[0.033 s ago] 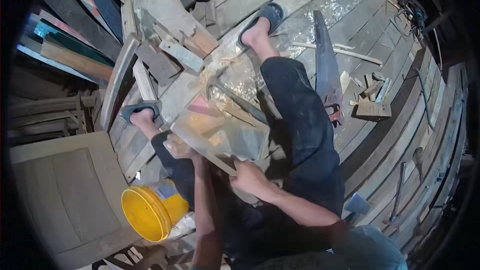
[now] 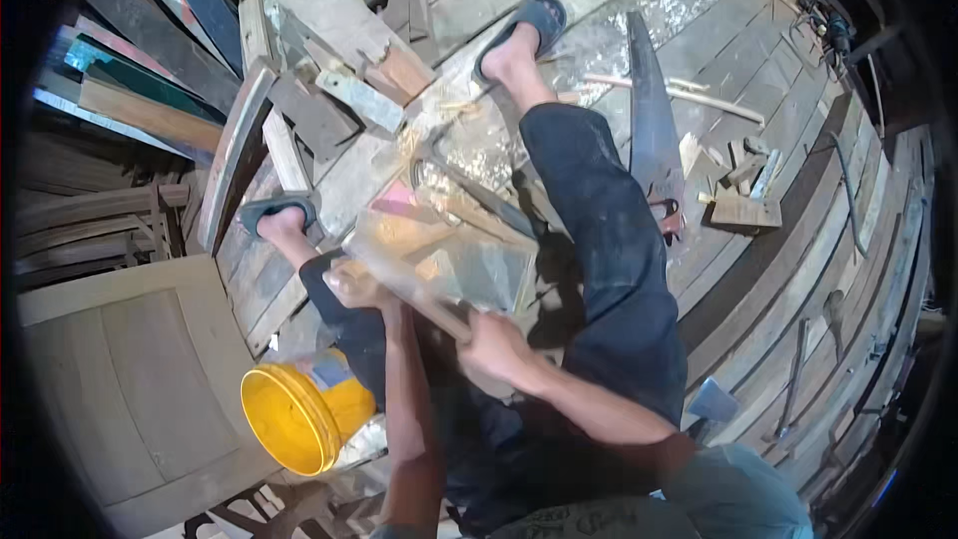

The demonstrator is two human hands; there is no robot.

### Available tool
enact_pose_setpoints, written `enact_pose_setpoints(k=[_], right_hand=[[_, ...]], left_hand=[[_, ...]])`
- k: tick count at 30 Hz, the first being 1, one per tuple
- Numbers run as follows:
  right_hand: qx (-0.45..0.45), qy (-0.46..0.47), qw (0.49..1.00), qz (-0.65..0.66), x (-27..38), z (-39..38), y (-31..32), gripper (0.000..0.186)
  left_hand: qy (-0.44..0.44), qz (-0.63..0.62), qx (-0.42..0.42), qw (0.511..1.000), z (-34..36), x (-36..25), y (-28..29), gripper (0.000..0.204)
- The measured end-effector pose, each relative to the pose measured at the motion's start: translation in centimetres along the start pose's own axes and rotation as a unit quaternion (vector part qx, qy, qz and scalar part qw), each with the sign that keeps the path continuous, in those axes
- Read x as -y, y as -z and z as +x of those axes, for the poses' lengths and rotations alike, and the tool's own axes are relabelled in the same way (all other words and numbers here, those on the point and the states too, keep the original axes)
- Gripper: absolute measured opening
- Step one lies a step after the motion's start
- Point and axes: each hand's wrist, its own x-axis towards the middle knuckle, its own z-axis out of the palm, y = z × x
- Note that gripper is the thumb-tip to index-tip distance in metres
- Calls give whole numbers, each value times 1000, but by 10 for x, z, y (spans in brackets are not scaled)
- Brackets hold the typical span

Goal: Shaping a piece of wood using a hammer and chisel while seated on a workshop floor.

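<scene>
A long, narrow, pale piece (image 2: 414,289), smeared by motion, slants between my hands; it looks browner toward its near end. My right hand (image 2: 496,347) is closed around that near end. My left hand (image 2: 357,285) is closed beside the far part, its fingertips blurred; what it grips is hard to make out. Beyond the hands, between my legs, lie a translucent greyish flat piece (image 2: 484,274) and brown wood (image 2: 399,232). A dark bar-like tool (image 2: 489,202) lies on the floor just past them.
A hand saw (image 2: 654,130) lies right of my leg, near a small wooden block (image 2: 743,212). Stacked offcuts (image 2: 329,20) fill the far left. A yellow bucket (image 2: 289,419) stands tipped by my left leg, beside a wooden panel (image 2: 130,379). Long planks (image 2: 778,309) line the right.
The pale piece has shifted slightly and is more blurred. My left hand has moved a little up and left. The whole view has also shifted slightly.
</scene>
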Motion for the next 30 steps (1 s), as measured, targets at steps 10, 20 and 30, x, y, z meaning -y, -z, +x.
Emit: enact_pose_setpoints(k=[10,20,30], right_hand=[[-43,-64,991,114,1,1,23,47],[-39,-94,991,88,-49,25,-6,41],[-6,-24,955,294,-19,4,-4,52]], left_hand=[[-39,37,27,998,-5,-5,0,40],[-111,87,79,987,-23,-21,3,40],[-141,97,77,982,-9,-18,1,40]])
